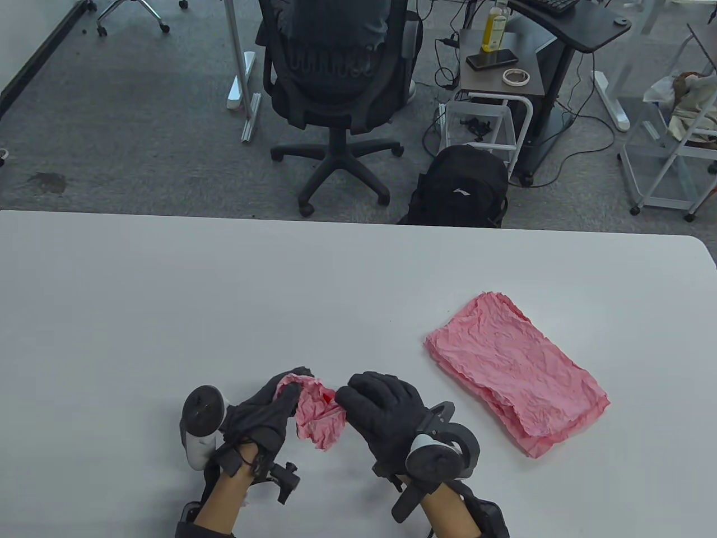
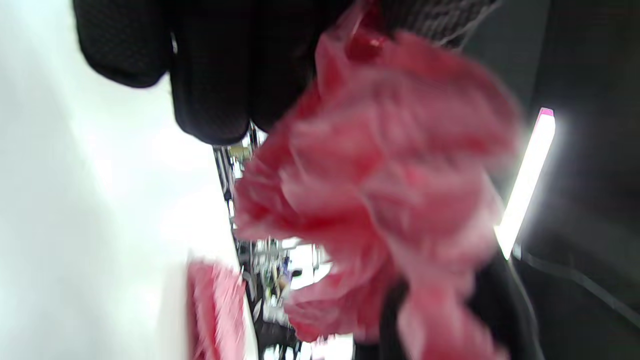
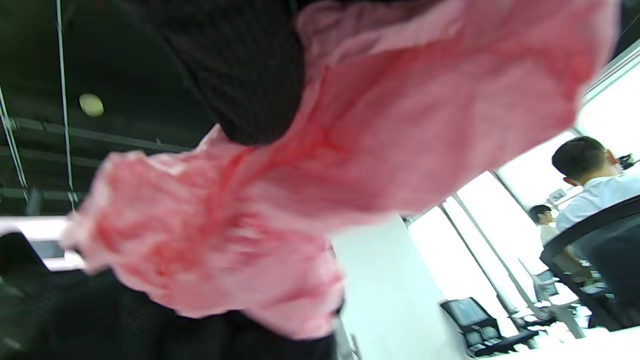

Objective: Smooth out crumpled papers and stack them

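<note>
While the white table (image 1: 168, 291) carries a stack of flattened pink papers (image 1: 515, 370) at its right, both hands work near its front edge. Left hand (image 1: 263, 414) and right hand (image 1: 386, 414) each pinch the crumpled pink paper (image 1: 316, 414) stretched between them.

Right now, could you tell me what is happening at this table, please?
A person in sensor gloves holds a crumpled pink paper between the left hand and right hand, apparently pulling it open above the white table. To the right lies a stack of flattened pink papers, still wrinkled.
</note>
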A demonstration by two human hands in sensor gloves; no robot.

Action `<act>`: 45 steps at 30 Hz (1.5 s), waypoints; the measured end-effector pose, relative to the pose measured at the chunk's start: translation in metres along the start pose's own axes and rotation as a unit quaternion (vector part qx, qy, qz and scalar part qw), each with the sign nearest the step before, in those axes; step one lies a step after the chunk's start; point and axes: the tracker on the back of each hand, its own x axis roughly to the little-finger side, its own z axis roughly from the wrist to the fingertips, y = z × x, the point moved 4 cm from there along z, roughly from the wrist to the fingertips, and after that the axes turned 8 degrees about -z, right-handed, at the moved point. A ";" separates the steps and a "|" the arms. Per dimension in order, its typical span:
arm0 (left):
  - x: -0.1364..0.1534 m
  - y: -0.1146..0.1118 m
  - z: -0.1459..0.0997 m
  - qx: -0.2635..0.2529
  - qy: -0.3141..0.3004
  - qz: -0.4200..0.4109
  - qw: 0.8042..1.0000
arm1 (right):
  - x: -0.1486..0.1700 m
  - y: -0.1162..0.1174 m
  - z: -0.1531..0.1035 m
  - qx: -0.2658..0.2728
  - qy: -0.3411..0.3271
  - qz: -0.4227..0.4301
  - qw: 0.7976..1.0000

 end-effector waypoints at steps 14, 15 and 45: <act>-0.011 0.029 -0.001 -0.013 -0.074 -0.160 0.984 | 0.033 0.014 -0.004 -0.114 0.092 -0.100 0.984; -0.012 0.029 -0.002 -0.014 -0.076 -0.158 0.984 | 0.034 0.013 -0.004 -0.114 0.099 -0.103 0.983; -0.051 0.021 -0.012 -0.076 -0.144 0.206 0.965 | 0.067 -0.027 -0.012 0.089 0.191 0.239 0.948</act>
